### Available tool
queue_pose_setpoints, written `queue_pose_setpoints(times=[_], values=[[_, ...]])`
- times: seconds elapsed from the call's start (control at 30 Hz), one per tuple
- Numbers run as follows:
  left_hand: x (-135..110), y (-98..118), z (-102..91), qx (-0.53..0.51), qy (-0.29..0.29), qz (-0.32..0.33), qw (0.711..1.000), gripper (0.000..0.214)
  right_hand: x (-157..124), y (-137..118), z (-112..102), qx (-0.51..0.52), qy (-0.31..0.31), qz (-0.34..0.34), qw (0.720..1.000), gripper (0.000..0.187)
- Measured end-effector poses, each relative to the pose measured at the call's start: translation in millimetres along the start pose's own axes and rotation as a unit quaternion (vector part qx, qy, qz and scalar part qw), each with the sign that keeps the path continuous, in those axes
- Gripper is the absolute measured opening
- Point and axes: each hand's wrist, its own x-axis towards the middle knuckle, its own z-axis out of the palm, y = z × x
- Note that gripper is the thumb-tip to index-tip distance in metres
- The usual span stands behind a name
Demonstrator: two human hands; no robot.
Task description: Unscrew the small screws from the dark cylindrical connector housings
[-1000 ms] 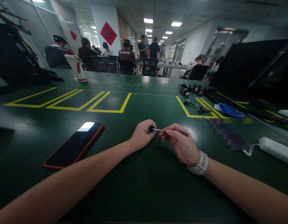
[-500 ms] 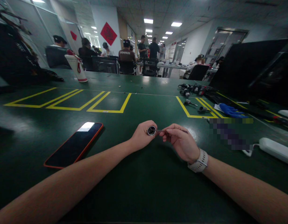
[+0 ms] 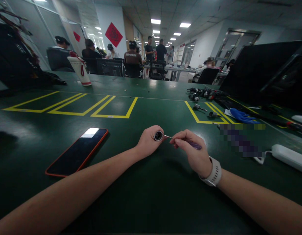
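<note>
My left hand point(image 3: 148, 143) is closed around a small round metal part point(image 3: 158, 135), whose ringed open end with a dark inside faces me. Most of that part's body is hidden in my fingers. In my right hand point(image 3: 193, 155) I pinch a slim screwdriver point(image 3: 195, 145) with a purple handle and a thin metal shaft. Its shaft points left, and the end reaches the right side of the part's rim near my left fingers. Whether the tip touches the rim I cannot tell. A pale watch sits on my right wrist.
A phone point(image 3: 78, 151) in an orange case lies left of my hands on the green table. Metal parts point(image 3: 199, 108), a blue glove point(image 3: 242, 116) and a white power strip point(image 3: 290, 158) are to the right. A white cup point(image 3: 81, 71) stands at the back left.
My right hand has tilted and shifted slightly right and down, showing more of the purple handle. The screwdriver's shaft has drawn back from across the part's opening to its right rim.
</note>
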Motion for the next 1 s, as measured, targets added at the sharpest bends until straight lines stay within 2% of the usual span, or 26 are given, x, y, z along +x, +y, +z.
queue_pose_setpoints(times=[0.1,0.2,0.5,0.6,0.73,0.93,1.0], values=[[-0.6,-0.5,0.3,0.011,-0.002,0.004,1.0,0.012,-4.9,-7.0,1.8,-0.11,-0.032,-0.076,0.99,0.009],[-1.1,-1.1,1.0,0.017,-0.006,0.01,1.0,0.011,-6.5,-9.5,4.3,-0.145,-0.046,-0.111,0.982,0.01],[-0.6,-1.7,2.3,-0.021,0.027,-0.005,0.999,0.015,-4.2,4.1,3.5,-0.1,-0.063,-0.138,0.983,0.012],[-0.6,-1.6,3.1,-0.041,0.033,-0.013,0.999,0.017,-4.5,3.9,2.1,-0.108,-0.075,-0.153,0.979,0.012],[-0.7,-1.3,3.4,-0.047,0.027,-0.014,0.998,0.019,-4.3,0.3,0.9,-0.09,-0.099,-0.141,0.981,0.009],[-0.8,-1.5,2.9,-0.027,0.036,-0.013,0.999,0.017,-4.5,-5.4,0.3,-0.12,-0.042,-0.147,0.981,0.01],[-0.8,-1.0,2.4,-0.017,0.035,-0.01,0.999,0.016,-4.6,-7.2,0.5,-0.134,-0.046,-0.139,0.98,0.01]])
